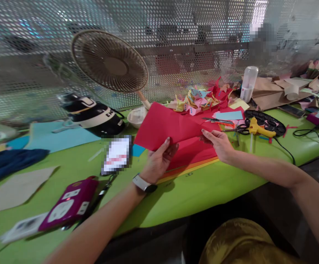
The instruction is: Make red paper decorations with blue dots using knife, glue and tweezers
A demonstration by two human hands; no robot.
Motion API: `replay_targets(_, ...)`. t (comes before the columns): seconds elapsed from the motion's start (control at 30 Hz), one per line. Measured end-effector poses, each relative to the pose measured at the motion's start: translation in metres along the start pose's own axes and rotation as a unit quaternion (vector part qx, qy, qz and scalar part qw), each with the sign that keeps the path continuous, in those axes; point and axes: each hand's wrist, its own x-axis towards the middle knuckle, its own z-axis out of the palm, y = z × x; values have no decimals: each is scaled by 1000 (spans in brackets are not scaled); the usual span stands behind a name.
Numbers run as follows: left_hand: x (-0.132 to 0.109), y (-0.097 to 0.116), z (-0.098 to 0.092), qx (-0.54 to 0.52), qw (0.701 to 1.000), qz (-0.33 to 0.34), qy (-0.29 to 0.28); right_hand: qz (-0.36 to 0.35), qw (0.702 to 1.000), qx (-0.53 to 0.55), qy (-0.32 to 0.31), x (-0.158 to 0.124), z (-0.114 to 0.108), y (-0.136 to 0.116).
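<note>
A folded-looking sheet of red paper point(165, 126) is held up above the green table between both hands. My left hand point(161, 157), with a watch point(145, 184) on its wrist, grips the sheet's lower edge, thumb in front. At the sheet's right end, my right hand point(217, 143) pinches the edge between thumb and fingers. Beneath lies a stack of coloured paper point(194, 152), red on top with orange and yellow edges showing. Scissors point(218, 121) rest just beyond my right hand, close to a yellow glue gun point(260, 129).
A desk fan point(115, 66) and a black bottle point(93, 115) stand at the back left. Folded paper pieces point(199, 97) are heaped at the back, near a clear bottle point(249, 84). At left lie a phone point(117, 154) and a purple power strip point(70, 201). A black tray point(265, 121) sits right.
</note>
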Motion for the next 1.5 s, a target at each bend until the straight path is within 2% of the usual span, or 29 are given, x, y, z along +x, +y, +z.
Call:
replay_targets(0.23,-1,2,2,-7,1000,-6,7,6,1000,21,9,-1,0,2)
replay_targets(0.57,6,-3,-5,-8,1000,-9,-25,7,999,5,39,0,-4,-5)
replay_targets(0.73,9,-6,-9,4,999,5,-49,4,999,-17,48,1,-7,-4)
replay_targets(1.07,9,-3,-6,18,998,33,-48,12,998,3,57,7,-14,-7)
replay_targets(1.23,8,7,-6,115,991,24,-58,5,997,-35,62,13,-20,-14)
replay_targets(1.33,7,18,-7,177,981,47,-65,20,995,-73,63,14,-21,-19)
replay_targets(1.5,12,33,-11,235,968,61,-69,45,980,-190,29,13,-27,-32)
